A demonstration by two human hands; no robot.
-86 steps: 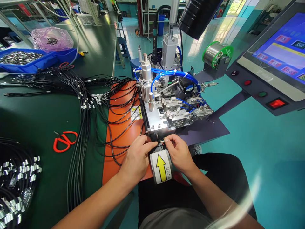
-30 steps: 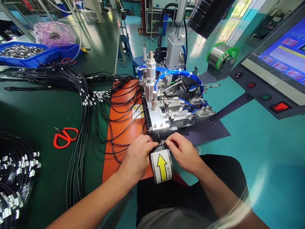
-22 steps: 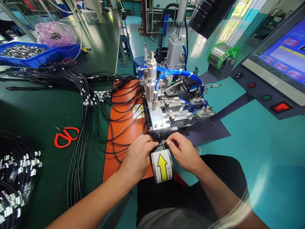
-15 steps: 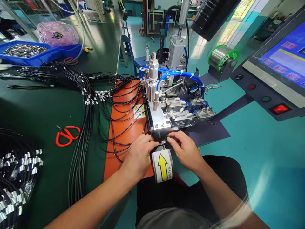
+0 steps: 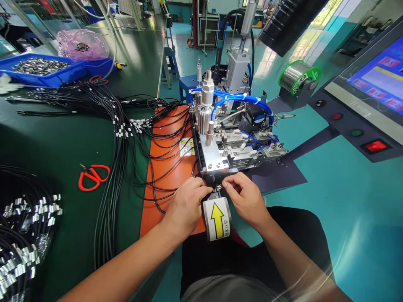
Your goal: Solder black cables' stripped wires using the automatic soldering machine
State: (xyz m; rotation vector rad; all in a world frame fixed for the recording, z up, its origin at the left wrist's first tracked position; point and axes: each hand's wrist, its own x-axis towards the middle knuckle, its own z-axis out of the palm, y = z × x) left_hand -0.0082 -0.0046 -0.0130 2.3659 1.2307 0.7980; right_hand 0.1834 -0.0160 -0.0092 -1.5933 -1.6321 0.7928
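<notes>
The green workbench (image 5: pixel 66 140) fills the left of the scene and runs to the far end; to its right stands the metal machine (image 5: pixel 234 138), with blue air hoses (image 5: pixel 242 97) arching over its top; at the far right the control panel (image 5: pixel 362 109) tilts toward the person, its display lit blue. Black cables (image 5: pixel 119 147) lie bundled across the bench, silver tags (image 5: pixel 122 128) around them, and several strands cross the orange sheet (image 5: pixel 159 167) to the left side of the machine; the blue tray (image 5: pixel 19 77) at the far left holds small metal pieces (image 5: pixel 40 66), with a pinkish plastic bag (image 5: pixel 91 44) on its far side.

At the near edge of the machine the left hand (image 5: pixel 185 205) and right hand (image 5: pixel 247 201) face each other, fingertips near but apart; the left thumb and forefinger are drawn close, though I cannot tell what they press on; the right thumb and forefinger pinch the fine wires (image 5: pixel 218 187), which sit in the narrow gap between the hands. Farther right hangs a green-ended spool (image 5: pixel 294 79); just on the near side of the wires is a plate with a yellow arrow (image 5: pixel 217 218); red-handled snips (image 5: pixel 99 180) rest on the bench, left of the cables.
</notes>
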